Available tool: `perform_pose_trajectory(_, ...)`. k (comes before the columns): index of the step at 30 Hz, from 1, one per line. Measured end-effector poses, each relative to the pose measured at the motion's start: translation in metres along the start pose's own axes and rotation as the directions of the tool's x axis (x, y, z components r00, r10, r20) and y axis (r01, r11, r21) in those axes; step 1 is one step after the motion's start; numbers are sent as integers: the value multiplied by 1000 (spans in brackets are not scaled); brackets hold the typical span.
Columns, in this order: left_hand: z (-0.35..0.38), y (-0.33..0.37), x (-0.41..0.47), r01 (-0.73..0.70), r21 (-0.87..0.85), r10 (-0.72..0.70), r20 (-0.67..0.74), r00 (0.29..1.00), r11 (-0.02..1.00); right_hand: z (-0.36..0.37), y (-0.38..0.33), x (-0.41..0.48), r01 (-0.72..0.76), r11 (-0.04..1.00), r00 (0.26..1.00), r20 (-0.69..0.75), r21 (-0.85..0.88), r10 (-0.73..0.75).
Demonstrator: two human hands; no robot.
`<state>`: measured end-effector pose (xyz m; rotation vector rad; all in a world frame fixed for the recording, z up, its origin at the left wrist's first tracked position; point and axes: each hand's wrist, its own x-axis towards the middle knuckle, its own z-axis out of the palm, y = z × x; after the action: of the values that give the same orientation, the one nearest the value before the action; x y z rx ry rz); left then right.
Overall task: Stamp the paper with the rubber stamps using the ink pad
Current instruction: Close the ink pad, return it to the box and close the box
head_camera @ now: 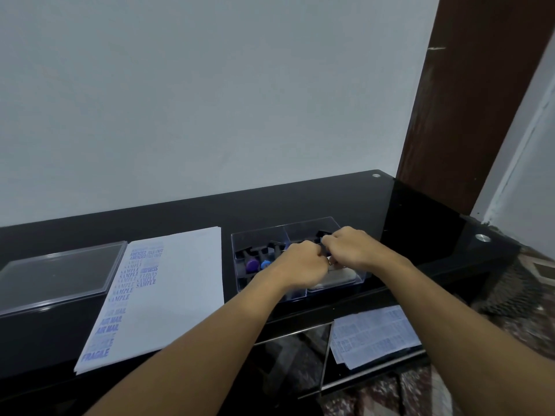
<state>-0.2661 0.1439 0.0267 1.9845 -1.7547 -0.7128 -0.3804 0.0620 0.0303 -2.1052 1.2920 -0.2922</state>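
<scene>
A white paper stack (183, 295) lies on the black table, with blue stamped words (132, 283) running down its left side. To its right stands a clear compartment box (258, 233) holding rubber stamps, among them a purple one (251, 265) and a blue one (265, 264). A white pad (338, 279) lies in the box's front right compartment. My left hand (300, 264) and my right hand (350, 247) meet over the box, fingers curled, pinching a small black stamp (322, 238) between them. Most of it is hidden by my fingers.
A clear plastic lid (57, 274) lies left of the paper. A printed sheet (372, 334) rests on a lower shelf at the front right. The glossy black table (420, 211) backs onto a white wall, with a brown door frame (468, 100) at the right.
</scene>
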Motion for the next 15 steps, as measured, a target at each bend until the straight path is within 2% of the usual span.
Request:
perform_pose_trajectory(10,-3,-6,-4,-10,-62,10,7,1000,998,5,-1,0,21,998,1000,-11,-58,-21)
perform_pose_trajectory(15,-10,-16,-11,-26,-175,2,-137,991,984,8,-3,-5,12,998,1000,-19,-54,-14)
